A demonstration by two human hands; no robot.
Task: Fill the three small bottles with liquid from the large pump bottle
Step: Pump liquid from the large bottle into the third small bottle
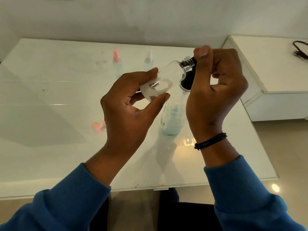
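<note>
My left hand [131, 100] grips a small clear bottle [166, 79] by its base, tilted with its open threaded neck pointing up and right. The neck meets the black nozzle of the large pump bottle [173, 117], which stands on the table with pale blue liquid at its bottom. My right hand [216, 90] curls round the black pump head, thumb on top. Two other small bottles stand capped at the back: one with a pink sprayer [117, 64] and one with a white sprayer [148, 61]. A pink cap [99, 125] lies on the table to the left.
The glossy white table [50, 97] runs to a wall behind. A white cabinet [275, 77] abuts it at the right, with a black cable [300, 50] on top. The table's front edge lies just above my sleeves.
</note>
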